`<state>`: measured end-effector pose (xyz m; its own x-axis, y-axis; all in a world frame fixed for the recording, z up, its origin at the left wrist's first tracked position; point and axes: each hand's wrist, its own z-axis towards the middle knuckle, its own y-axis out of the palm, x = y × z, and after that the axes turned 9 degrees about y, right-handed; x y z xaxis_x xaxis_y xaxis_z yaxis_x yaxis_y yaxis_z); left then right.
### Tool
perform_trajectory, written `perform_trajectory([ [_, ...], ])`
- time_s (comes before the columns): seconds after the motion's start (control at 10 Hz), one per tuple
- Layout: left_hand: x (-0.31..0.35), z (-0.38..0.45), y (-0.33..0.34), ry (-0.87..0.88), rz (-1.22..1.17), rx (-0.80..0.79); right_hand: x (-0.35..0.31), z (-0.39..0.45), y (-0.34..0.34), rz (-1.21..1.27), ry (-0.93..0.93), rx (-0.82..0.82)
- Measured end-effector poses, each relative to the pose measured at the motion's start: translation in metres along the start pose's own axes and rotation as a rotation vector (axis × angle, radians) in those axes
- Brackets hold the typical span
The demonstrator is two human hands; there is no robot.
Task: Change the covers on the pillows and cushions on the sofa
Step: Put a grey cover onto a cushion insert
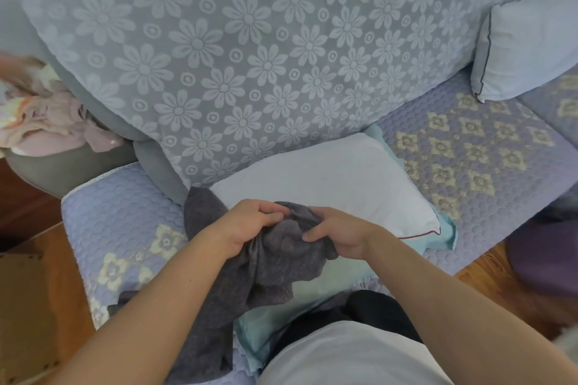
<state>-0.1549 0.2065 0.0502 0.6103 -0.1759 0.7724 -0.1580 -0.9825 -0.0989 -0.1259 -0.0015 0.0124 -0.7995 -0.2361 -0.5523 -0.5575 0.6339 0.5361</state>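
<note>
Grey cover [275, 262], soft knit-looking fabric, bunched up at frame centre, held just above the front of the sofa seat [125, 222]. Both hands on it.

Left hand [247, 225]: grip clenched on the top-left of the bunch, fingers curled over a fold, thumb pressing the fabric from the near side. Right hand [337, 236]: grip also closed on the cover, thumb on top pointing left, fingers wrapped under the gathered edge. The 2 hands sit close together, nearly touching, with a ridge of cloth between them.

Rest of the cover hangs loose: 1 flap sticks out up-left behind the left wrist, a longer part drapes down under the left forearm toward the person's lap.

Directly behind the hands: white pillow [328, 178] with thin dark-red piping, lying flat on the seat. It rests on a light teal cloth [444, 234] whose edges show at its right side and below the grey bunch.

Seat wears a quilted lilac pad with cream flower motifs. Large blue floral cushion [250, 50] leans on the backrest, its lower edge touching the white pillow's far side. Pale blue cushion [531, 40] with dark piping stands at upper right. Pile of pinkish laundry [47, 116] on the left armrest. Wooden floor [488, 272] on both sides.
</note>
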Motion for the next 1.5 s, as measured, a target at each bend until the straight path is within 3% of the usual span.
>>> perform_trajectory([
  [0.1,0.003,-0.002,0.004,-0.02,-0.101,0.039,0.002,-0.003,0.001,0.099,-0.111,-0.068],
  [0.2,0.007,-0.007,0.007,-0.063,-0.206,0.001,0.005,-0.004,0.009,0.08,-0.138,0.09],
  [0.3,0.005,-0.011,0.013,0.04,-0.043,-0.098,0.013,-0.006,0.02,0.105,-0.14,0.365],
  [0.4,0.001,-0.009,0.028,0.177,0.318,-0.088,0.026,-0.006,0.026,0.142,-0.18,0.581],
  [0.5,0.004,-0.01,0.047,0.299,0.859,0.175,0.034,-0.006,0.024,0.059,-0.175,0.687],
  [0.6,0.002,-0.015,0.062,0.403,1.107,0.4,0.035,-0.008,0.022,-0.036,-0.161,0.706],
  [0.7,-0.007,-0.022,0.066,0.519,1.124,0.424,0.033,-0.016,0.026,-0.1,-0.208,0.643],
  [0.8,-0.017,-0.039,0.066,0.698,1.139,0.516,0.034,-0.027,0.033,-0.397,-0.296,0.67],
  [0.9,-0.022,-0.083,0.08,0.475,0.959,0.764,0.039,-0.034,0.04,-0.643,-0.361,0.774],
  [1.0,-0.009,-0.117,0.113,-0.002,-0.231,0.812,0.047,-0.037,0.039,-0.864,-0.372,0.854],
  [1.1,-0.01,-0.103,0.131,-0.169,-0.995,0.607,0.064,-0.036,0.04,-1.181,-0.44,0.663],
  [1.2,-0.019,-0.076,0.143,-0.145,-0.966,0.885,0.08,-0.049,0.033,-1.433,-0.543,0.276],
  [1.3,-0.035,-0.07,0.16,-0.133,-1.058,0.948,0.068,-0.075,-0.023,-1.402,-0.662,0.435],
  [1.4,-0.047,-0.077,0.183,-0.116,-1.141,0.951,0.043,-0.096,-0.121,-0.962,-0.096,1.103],
  [1.5,-0.053,-0.083,0.203,-0.109,-1.075,0.956,0.043,-0.102,-0.18,-0.211,0.383,0.838],
])
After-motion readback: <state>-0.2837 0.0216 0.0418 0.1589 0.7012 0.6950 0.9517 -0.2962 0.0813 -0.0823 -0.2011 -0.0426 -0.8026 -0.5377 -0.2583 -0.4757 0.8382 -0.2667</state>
